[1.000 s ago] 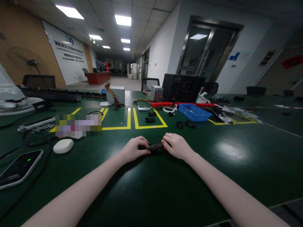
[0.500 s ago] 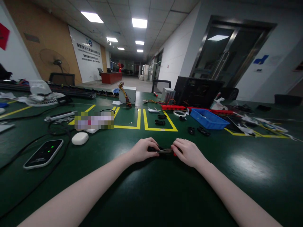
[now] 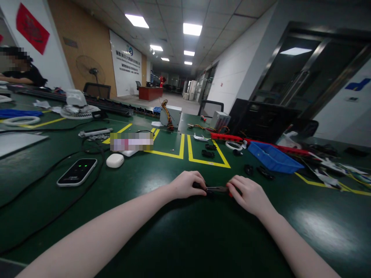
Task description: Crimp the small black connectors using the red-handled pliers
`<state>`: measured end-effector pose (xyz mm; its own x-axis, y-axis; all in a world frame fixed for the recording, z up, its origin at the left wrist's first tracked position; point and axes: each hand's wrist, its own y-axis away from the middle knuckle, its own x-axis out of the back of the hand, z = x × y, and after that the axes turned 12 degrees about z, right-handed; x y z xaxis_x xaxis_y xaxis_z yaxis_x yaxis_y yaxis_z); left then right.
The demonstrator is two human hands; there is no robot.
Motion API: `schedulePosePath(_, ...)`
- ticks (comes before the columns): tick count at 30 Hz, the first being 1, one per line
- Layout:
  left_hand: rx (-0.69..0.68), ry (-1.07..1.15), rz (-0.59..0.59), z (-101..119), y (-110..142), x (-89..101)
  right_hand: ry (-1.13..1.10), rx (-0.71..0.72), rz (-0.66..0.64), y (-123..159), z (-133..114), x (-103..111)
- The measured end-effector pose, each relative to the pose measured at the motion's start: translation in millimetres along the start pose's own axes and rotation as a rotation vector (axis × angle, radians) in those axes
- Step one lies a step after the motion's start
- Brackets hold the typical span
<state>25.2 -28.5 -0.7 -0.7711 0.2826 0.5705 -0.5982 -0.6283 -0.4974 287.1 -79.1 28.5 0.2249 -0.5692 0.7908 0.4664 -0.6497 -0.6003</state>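
My left hand (image 3: 189, 185) is closed, its fingers and thumb pinching a small black piece (image 3: 198, 185) that they mostly cover. My right hand (image 3: 249, 194) is wrapped round the red handle of a pair of needle-nose pliers (image 3: 218, 189). The metal jaws point left and reach the black piece by my left fingertips. Whether the jaws grip it, I cannot tell. Both hands are low over the green table (image 3: 185, 239). Beyond them, black cable bundles (image 3: 208, 153) lie in a yellow taped frame.
A blue tray (image 3: 275, 157) and more black cables (image 3: 265, 172) are to the right. On the left lie a white case (image 3: 115, 160), a phone-like device (image 3: 77, 172) and a long black cable (image 3: 55, 224). A power supply (image 3: 174, 117) stands behind. Another person (image 3: 23, 73) sits far left.
My view has turned left, so the scene has shifted right and the other person now shows at the left. Both hands keep about the same grip on the pliers and black piece.
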Motion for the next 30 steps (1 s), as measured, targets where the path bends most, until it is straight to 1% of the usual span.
schedulePosePath(10,0.008,-0.009,-0.009,0.3,-0.6,1.6,-0.030,-0.013,0.019,-0.6,1.0,-1.9)
schedulePosePath(17,-0.017,-0.002,0.004,-1.5,-0.9,1.2,-0.036,-0.004,0.008,-1.3,1.3,-5.1)
schedulePosePath(20,-0.015,-0.016,-0.001,-0.6,-1.1,1.0,-0.020,0.021,0.008,-1.6,0.9,-6.1)
schedulePosePath(24,-0.007,-0.022,0.008,0.6,-0.7,0.9,-0.003,0.049,0.008,-2.7,-0.4,-6.7)
schedulePosePath(30,0.028,0.008,0.043,0.0,-1.0,-2.9,-0.027,0.019,-0.016,-1.8,0.0,-7.1)
